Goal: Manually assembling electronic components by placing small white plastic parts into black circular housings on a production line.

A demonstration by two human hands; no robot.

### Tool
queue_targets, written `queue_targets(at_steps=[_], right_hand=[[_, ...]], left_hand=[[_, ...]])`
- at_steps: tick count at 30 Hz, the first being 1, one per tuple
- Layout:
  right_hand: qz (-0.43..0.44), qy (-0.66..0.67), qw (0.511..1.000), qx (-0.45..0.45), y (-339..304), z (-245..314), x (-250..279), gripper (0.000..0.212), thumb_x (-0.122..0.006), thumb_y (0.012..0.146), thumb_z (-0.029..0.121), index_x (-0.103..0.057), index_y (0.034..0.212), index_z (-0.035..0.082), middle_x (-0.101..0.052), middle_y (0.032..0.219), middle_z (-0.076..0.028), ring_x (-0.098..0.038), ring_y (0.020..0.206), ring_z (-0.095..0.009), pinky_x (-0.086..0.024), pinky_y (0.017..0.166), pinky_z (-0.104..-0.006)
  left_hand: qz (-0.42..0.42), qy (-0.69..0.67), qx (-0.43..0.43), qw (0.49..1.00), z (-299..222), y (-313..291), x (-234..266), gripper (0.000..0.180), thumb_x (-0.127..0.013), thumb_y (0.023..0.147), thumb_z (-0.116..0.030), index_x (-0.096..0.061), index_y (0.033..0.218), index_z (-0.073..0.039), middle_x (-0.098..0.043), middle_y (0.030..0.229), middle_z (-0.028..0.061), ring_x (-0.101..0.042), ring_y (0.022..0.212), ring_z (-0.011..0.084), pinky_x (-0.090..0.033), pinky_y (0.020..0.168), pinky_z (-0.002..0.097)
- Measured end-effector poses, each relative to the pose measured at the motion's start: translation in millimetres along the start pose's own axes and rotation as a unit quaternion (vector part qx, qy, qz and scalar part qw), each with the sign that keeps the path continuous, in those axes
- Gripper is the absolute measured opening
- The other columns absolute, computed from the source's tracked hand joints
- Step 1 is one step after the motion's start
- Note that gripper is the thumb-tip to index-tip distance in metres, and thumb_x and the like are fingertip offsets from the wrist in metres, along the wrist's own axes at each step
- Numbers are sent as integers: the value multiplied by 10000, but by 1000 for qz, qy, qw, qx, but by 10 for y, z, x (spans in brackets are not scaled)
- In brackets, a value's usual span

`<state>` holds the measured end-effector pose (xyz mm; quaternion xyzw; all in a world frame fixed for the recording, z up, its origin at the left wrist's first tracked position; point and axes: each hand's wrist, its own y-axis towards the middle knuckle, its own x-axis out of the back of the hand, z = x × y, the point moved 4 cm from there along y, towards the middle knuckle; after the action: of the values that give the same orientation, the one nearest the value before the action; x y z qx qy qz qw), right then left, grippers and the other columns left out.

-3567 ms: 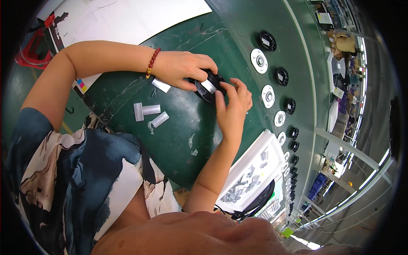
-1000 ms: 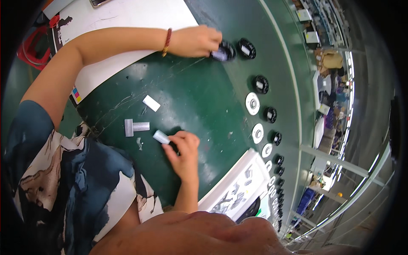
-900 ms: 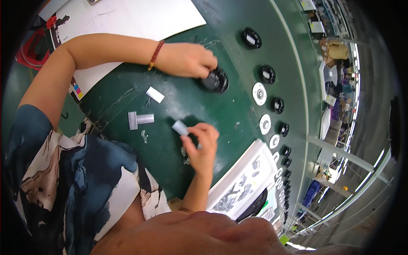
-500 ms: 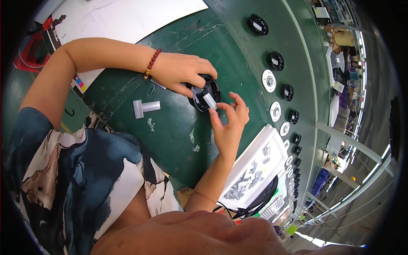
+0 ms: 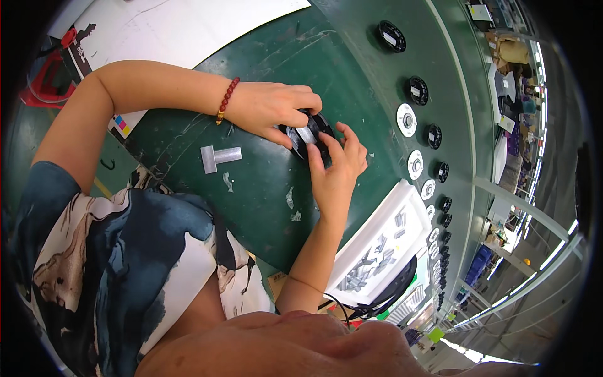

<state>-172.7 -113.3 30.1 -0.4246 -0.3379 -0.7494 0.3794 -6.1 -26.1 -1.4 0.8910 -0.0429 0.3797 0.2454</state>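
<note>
A black round housing point(image 5: 320, 124) rests on the green table, partly covered by my fingers. My left hand point(image 5: 276, 110), with a red bead bracelet at its wrist, grips the housing's rim with thumb and bent fingers. On the housing lies a silver-grey strip point(image 5: 306, 134). My right hand point(image 5: 337, 160) is curled at the other side, thumb and fingertips on the housing near the strip's end. Two more silver strips point(image 5: 220, 158) lie in a T shape on the table. Scraps of clear film point(image 5: 289, 198) are close by.
A white tray point(image 5: 342, 267) with many loose grey strips stands beside my right forearm. Beyond it run rows of black round housings point(image 5: 416, 91) and white discs point(image 5: 406, 120). A white board point(image 5: 169, 31) covers the table past my left arm.
The strip my right fingers pinched at the housing's edge now lies across the housing. My right fingers have moved in onto the housing. My left hand keeps its grip.
</note>
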Motion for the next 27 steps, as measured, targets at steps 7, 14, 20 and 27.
queue_targets(at_steps=[7, 14, 20, 27], right_hand=[[25, -13, 1000, -3, -196, -42, 97, 378, -593, 800, -36, -711, 1117, 133, -542, 1326, -117, -510, 1117, -310, -327, 1009, -431], [36, -53, 998, 10, -246, 16, 18, 407, -564, 809, -47, -716, 1135, 142, -524, 1353, -131, -505, 1145, -320, -320, 1025, -440], [31, -61, 998, 13, -258, -15, 37, 376, -579, 812, -41, -726, 1111, 133, -537, 1335, -130, -514, 1130, -306, -317, 1032, -451], [25, -68, 997, 17, -301, -15, 29, 374, -592, 809, -34, -728, 1110, 142, -548, 1310, -133, -529, 1085, -285, -321, 1035, -458]], left_hand=[[-5, -16, 11, 1000, -7, -8, -49, 351, -845, 685, -195, -571, 807, -13, -508, 1164, 171, -533, 1041, 337, -508, 795, 415], [-5, -12, 15, 1000, -50, -10, -31, 350, -841, 692, -201, -576, 821, -13, -514, 1157, 173, -533, 1047, 338, -513, 793, 412], [-23, -7, 7, 1000, -82, 5, -53, 341, -832, 705, -209, -581, 826, -12, -523, 1151, 178, -538, 1042, 341, -510, 804, 418], [-32, 14, 16, 999, -131, 8, -46, 323, -821, 702, -217, -619, 880, -39, -540, 1146, 162, -545, 1025, 331, -483, 832, 432]])
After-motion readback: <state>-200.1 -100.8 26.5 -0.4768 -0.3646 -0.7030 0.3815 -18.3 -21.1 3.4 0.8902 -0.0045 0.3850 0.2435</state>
